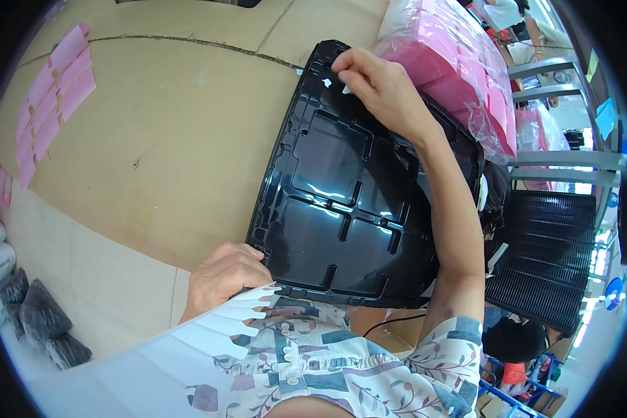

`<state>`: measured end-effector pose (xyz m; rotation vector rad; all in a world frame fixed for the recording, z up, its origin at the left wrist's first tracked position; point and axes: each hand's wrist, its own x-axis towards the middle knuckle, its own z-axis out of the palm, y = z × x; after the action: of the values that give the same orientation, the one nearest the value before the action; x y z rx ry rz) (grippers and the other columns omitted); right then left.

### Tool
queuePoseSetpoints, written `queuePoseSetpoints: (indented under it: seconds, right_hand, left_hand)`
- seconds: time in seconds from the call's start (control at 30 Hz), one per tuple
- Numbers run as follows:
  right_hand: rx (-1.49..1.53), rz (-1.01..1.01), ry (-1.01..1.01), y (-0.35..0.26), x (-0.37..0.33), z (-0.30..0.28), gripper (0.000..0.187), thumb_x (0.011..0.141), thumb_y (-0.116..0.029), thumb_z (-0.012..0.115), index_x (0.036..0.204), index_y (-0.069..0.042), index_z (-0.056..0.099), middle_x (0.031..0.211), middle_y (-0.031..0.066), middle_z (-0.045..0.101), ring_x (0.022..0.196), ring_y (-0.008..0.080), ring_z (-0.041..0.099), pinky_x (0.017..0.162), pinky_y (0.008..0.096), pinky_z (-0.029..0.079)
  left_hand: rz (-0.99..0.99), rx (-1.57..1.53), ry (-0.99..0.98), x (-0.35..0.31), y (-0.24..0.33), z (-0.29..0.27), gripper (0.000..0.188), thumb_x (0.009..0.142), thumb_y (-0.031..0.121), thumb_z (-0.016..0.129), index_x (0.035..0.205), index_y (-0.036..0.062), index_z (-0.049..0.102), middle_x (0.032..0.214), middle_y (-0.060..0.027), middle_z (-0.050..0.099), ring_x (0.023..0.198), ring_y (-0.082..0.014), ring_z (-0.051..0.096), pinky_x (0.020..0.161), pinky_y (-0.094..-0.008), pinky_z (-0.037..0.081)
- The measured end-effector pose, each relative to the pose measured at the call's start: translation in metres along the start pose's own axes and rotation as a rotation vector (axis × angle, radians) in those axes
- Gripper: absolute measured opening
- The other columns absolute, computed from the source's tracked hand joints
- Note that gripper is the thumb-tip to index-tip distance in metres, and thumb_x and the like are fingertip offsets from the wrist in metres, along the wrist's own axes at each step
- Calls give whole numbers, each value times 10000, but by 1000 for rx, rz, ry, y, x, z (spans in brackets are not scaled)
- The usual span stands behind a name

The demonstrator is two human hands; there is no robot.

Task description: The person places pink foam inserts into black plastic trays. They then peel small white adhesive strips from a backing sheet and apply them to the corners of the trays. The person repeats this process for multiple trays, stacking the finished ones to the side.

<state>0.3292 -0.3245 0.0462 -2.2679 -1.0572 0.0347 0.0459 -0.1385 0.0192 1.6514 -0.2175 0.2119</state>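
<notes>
A black moulded plastic tray (327, 157) with shallow compartments lies in front of me. My right hand (386, 90) is over its far end, thumb and fingers pinched together; anything between them is too small to make out. A small white piece (327, 83) sits on the tray just left of these fingers, and another white bit shows beneath them. Beside the tray's near left corner, my left hand (223, 275) is closed with its fingers curled; what it grips, if anything, is hidden. A white sheet with a fringed, strip-like edge (181, 341) spreads across my left forearm.
Pink items in clear plastic wrap (442, 59) are piled against the tray's far right. Pink sheets (56, 101) lie at the far left of the tan board (167, 139). Dark bags (43, 313) are at lower left. A black ribbed panel (547, 251) and grey rails stand at right.
</notes>
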Motion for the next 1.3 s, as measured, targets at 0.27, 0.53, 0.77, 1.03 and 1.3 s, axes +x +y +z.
queuePoseSetpoints:
  seconds: [0.27,0.53,0.77,1.03,1.3]
  right_hand:
    - [-38,-132,-103,-1,4,8,157,919,-135,601,954,17,618,712,127,613,611,242,559,620,325,474]
    - [683,334,-54,-29,-143,-85,79,940,-97,600,904,-32,575,716,-4,533,522,20,398,443,182,279]
    - [478,877,572,-104,-397,-129,174,907,-35,602,1079,-11,612,744,-43,532,554,-5,407,451,168,276]
    - [-351,1313,468,-35,-668,-41,286,848,-289,626,833,-16,711,787,157,689,765,328,668,693,371,508]
    - [-201,1427,640,28,-718,41,155,884,-77,573,962,3,681,798,146,692,678,221,666,649,366,512]
  left_hand:
    - [22,20,8,-3,0,1,100,854,116,661,783,77,603,733,-56,663,703,-194,577,823,-420,470]
    - [-108,-126,-31,-8,3,-8,40,865,37,659,897,15,649,851,-64,650,814,-164,589,801,-357,484]
    - [-192,-171,118,-31,15,2,177,863,-68,611,1020,15,603,949,-63,596,789,-94,552,711,-230,463]
    - [-141,-328,-125,-39,24,17,111,917,-25,544,1027,-25,563,945,-156,514,669,-80,466,443,-149,346]
    - [-140,-217,-64,-25,44,21,189,952,30,542,1137,-14,544,964,-125,531,669,-75,496,447,-152,384]
